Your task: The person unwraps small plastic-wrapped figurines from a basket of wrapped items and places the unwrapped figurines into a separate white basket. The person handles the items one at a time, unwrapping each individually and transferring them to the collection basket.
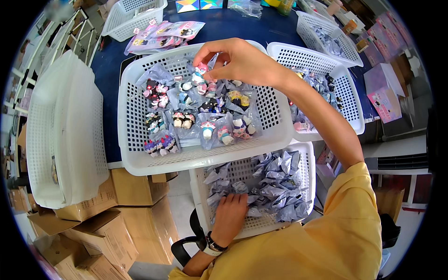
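Over the big white basket point(140, 169), my right hand point(235, 60) pinches a small pink-and-white figurine point(200, 70) between thumb and fingers. Below it, several figurines in clear bags lie in groups; among them are a black-and-white pair point(183, 120), purple-and-black ones point(162, 145) and a yellow-and-black one point(238, 100). In the lower white basket point(305, 186), my left hand point(231, 215) rests palm down among crumpled grey foil packets point(280, 179). Its fingertips touch the packets, and whether they grip one is hidden.
Stacked white baskets point(63, 135) stand on the left, above open cardboard boxes point(140, 205). At the right is another basket point(352, 100) of figurines; a further basket point(326, 42) holds grey packets. Pink printed bags point(163, 37) lie on the blue table point(275, 28) behind.
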### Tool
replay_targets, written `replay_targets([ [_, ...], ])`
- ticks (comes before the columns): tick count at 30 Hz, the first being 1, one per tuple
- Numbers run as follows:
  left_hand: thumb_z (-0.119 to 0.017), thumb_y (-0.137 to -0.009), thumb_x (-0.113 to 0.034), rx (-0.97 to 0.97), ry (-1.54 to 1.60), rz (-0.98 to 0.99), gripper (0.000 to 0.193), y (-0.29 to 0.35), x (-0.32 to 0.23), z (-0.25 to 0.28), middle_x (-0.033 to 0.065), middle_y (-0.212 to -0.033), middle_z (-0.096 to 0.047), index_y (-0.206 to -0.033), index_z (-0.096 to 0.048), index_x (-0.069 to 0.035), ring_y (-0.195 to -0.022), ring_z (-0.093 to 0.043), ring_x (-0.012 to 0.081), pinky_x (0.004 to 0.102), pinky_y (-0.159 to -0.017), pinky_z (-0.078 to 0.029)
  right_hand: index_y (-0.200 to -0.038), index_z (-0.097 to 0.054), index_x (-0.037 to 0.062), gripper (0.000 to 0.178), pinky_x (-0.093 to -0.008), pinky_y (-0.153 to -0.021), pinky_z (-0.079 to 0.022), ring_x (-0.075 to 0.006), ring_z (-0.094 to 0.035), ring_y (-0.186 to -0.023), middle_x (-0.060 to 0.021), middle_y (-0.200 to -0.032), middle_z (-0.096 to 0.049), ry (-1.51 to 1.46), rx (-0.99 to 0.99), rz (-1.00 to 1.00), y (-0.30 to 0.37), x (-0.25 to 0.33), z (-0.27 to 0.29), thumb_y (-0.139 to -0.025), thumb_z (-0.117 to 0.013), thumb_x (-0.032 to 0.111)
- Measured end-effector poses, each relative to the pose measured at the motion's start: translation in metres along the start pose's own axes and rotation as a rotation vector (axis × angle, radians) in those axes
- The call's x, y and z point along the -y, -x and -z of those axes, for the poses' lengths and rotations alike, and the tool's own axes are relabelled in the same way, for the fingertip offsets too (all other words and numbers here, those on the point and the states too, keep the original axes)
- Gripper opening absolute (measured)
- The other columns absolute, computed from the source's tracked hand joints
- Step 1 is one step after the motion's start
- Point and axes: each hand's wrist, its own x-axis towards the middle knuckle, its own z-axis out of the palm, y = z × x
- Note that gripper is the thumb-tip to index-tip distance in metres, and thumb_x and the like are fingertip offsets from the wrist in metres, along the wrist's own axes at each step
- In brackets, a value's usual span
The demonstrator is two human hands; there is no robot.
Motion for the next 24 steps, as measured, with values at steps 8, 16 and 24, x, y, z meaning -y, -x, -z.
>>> replay_targets([
  [8, -0.082, -0.089, -0.015, -0.048, 0.002, -0.010, 0.038, -0.002, -0.001, 0.000, 0.0113, -0.107, -0.075, -0.123, -0.069, -0.004, -0.105, -0.068, 0.0319, 0.0446, -0.091, -0.053, -0.121, -0.077, 0.0074, 0.028, -0.0309, -0.075, -0.056, -0.0114, -0.070, -0.082, -0.0028, -0.106, -0.078, 0.156, -0.040, -0.093, 0.007, -0.016, 0.013, -0.094, -0.081, 0.005],
  [16, -0.083, -0.090, -0.019, -0.068, 0.032, 0.007, 0.035, -0.004, -0.002, -0.002, 0.0097, -0.105, -0.074, -0.119, -0.069, -0.005, -0.102, -0.068, 0.0311, 0.0440, -0.089, -0.053, -0.121, -0.079, 0.0097, 0.030, -0.0314, -0.073, -0.054, -0.0125, -0.064, -0.079, -0.0043, -0.109, -0.077, 0.236, 0.048, -0.079, 0.006, -0.037, 0.014, -0.091, -0.082, 0.007],
  [24, -0.083, -0.090, -0.019, -0.059, 0.021, 0.002, 0.035, -0.004, 0.000, -0.002, 0.0096, -0.104, -0.074, -0.119, -0.070, -0.005, -0.100, -0.069, 0.0313, 0.0443, -0.088, -0.053, -0.119, -0.075, 0.0029, 0.029, -0.0327, -0.070, -0.059, -0.0172, -0.075, -0.088, -0.0112, -0.112, -0.079, 0.052, 0.059, -0.140, 0.007, -0.037, 0.017, -0.090, -0.081, 0.003],
])
